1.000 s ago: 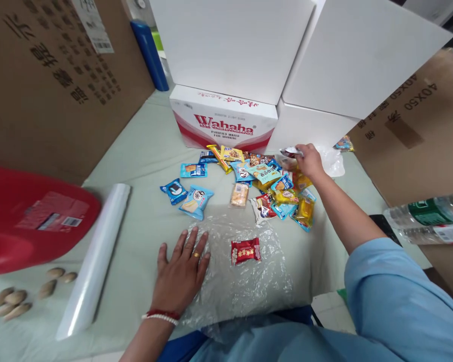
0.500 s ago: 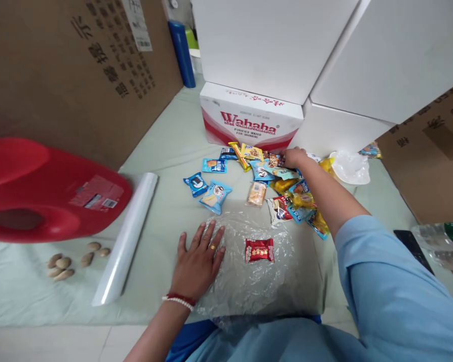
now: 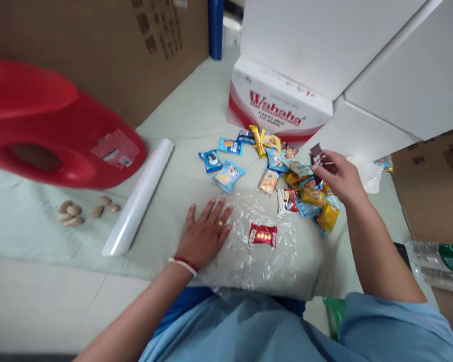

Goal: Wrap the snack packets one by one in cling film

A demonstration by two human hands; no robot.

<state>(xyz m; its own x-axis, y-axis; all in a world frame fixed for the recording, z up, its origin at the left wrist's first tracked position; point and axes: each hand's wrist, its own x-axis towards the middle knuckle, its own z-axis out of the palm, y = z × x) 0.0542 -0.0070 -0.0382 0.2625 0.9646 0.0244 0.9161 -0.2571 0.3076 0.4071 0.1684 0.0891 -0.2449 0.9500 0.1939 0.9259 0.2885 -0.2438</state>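
My left hand point(image 3: 206, 234) lies flat with fingers spread, on the left edge of a clear plastic film sheet point(image 3: 234, 266). A red wrapped snack point(image 3: 262, 235) rests on that film, right of the hand. Above the pile, my right hand point(image 3: 337, 173) pinches a small dark brown wrapped snack point(image 3: 316, 155) between thumb and fingers. Below it are yellow packets point(image 3: 327, 217) and blue packets in a heap. A white and red packet point(image 3: 287, 201) and a clear-wrapped biscuit point(image 3: 269, 181) lie at the heap's left, with a light blue packet point(image 3: 229, 176) farther left.
A roll of plastic film point(image 3: 138, 201) lies left of my left hand, near several brown nuts point(image 3: 73, 211) and a big red jug point(image 3: 60, 130). Behind the snacks stands a Wahaha carton point(image 3: 275, 108). At right are a white bag point(image 3: 370, 173) and plastic bottles point(image 3: 438, 261).
My right hand has come back from the rear of the pile, lifting the dark brown snack. My left hand stays flat on the film. The camera view has shifted.
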